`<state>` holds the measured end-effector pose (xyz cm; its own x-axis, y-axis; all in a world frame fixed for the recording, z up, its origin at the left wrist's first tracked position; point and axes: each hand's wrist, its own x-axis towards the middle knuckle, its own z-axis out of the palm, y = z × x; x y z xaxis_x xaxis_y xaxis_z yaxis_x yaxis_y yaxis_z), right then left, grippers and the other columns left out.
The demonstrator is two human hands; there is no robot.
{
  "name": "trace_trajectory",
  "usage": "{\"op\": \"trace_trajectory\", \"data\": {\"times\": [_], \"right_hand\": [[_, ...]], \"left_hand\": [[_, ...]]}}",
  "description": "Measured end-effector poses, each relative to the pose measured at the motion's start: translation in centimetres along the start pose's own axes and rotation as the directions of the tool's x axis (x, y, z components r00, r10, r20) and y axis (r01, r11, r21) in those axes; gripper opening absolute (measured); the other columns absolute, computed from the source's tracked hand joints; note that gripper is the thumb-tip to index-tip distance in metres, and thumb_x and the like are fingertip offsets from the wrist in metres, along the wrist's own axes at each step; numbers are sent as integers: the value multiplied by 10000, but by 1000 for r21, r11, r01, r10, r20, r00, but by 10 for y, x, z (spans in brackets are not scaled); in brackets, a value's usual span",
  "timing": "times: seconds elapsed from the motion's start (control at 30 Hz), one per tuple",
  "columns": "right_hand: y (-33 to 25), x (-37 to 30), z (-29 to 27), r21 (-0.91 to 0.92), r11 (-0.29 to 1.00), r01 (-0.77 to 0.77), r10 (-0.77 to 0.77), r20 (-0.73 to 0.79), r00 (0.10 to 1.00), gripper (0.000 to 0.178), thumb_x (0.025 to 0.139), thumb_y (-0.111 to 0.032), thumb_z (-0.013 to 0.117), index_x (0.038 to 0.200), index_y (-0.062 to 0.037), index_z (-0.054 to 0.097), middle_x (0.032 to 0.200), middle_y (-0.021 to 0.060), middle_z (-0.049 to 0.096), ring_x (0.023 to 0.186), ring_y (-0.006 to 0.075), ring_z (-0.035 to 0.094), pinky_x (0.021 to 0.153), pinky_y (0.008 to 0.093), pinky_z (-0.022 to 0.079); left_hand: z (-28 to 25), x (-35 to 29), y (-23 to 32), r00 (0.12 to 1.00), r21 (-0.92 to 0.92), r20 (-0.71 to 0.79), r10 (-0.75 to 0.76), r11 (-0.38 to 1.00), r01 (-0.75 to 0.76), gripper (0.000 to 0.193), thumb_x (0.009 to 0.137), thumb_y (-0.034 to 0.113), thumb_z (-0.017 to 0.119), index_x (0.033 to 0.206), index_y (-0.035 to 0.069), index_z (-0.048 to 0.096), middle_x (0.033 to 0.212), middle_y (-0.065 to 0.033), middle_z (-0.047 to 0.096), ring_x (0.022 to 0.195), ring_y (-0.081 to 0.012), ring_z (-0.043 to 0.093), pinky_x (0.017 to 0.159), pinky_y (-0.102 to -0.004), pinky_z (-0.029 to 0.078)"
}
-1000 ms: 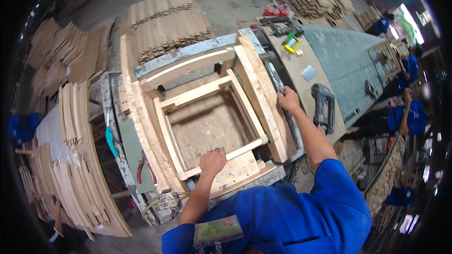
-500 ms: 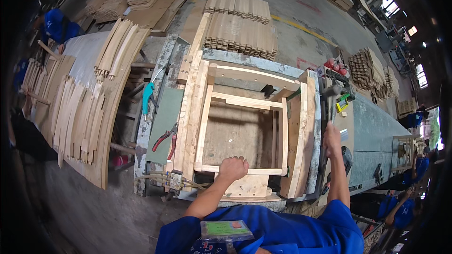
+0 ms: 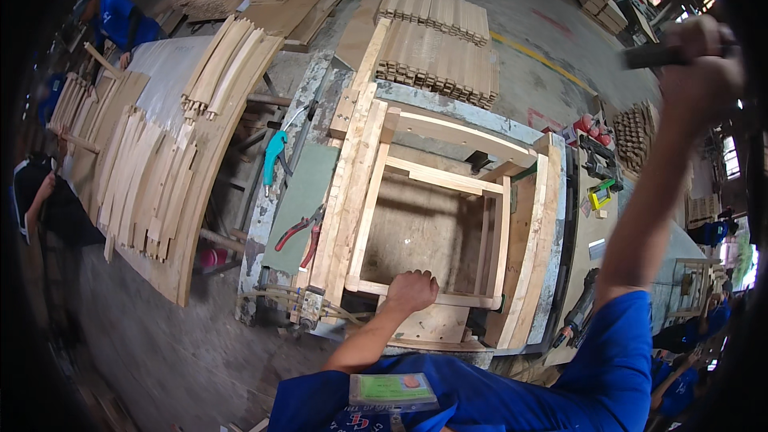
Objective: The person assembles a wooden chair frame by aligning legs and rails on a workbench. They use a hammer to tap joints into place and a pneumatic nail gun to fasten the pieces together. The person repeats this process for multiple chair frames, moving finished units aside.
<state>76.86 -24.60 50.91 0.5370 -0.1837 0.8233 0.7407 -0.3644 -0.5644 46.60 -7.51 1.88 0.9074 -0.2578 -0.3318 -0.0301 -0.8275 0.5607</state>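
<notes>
A light wooden frame [image 3: 428, 298] with curved and straight rails lies in a jig of thick wooden bars [image 3: 352, 192] on the worktable. My left hand [image 3: 412, 291] is closed around its near rail, fingers curled over the wood. High at the upper right, away from the frame, my right hand [image 3: 700, 84] is wrapped round a hammer [image 3: 660, 56], whose dark head is smeared by motion. Red-handled pliers [image 3: 298, 228] rest left of the jig on a green sheet [image 3: 290, 192]. Beyond them lies a teal air blow gun [image 3: 274, 156].
Curved wooden strips [image 3: 144, 184] cover a table at the left. Slat stacks [image 3: 436, 56] stand beyond the jig. On the right lie a yellow-green tool [image 3: 600, 194] and a dark power tool [image 3: 578, 316]. Co-workers [image 3: 124, 20] stand at the far left and lower right.
My right hand has swung the hammer up and to the right, from beside the jig to high above. My left hand stays on the near rail. The whole view has shifted slightly.
</notes>
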Motion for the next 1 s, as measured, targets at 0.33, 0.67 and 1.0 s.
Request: {"op": "trace_trajectory", "data": {"times": [0.33,0.67,1.0], "right_hand": [[31,-203,81,-294,683,-669,713,469,521,544,1137,-495,366,864,-65,556,691,93,535,577,208,514,537,362,412],[103,-294,97,-329,903,-278,403,419,814,449,1137,-426,445,979,-30,586,695,110,576,599,268,552,607,421,473],[39,-288,-83,-61,704,-707,667,400,629,395,1107,-426,592,933,-73,571,720,-69,461,648,36,415,573,251,379]], "left_hand": [[-7,-13,1,998,-16,55,18,1000,-17,437,1016,316,434,964,16,747,904,-246,766,889,-396,764,815,-529,607],[-16,-4,10,997,-28,73,-29,999,32,438,1011,321,437,999,12,746,987,-256,771,936,-387,763,863,-499,600],[-22,2,23,986,45,113,-125,992,120,481,1028,376,425,1100,34,756,1064,-262,765,1002,-410,752,929,-518,581]]}}
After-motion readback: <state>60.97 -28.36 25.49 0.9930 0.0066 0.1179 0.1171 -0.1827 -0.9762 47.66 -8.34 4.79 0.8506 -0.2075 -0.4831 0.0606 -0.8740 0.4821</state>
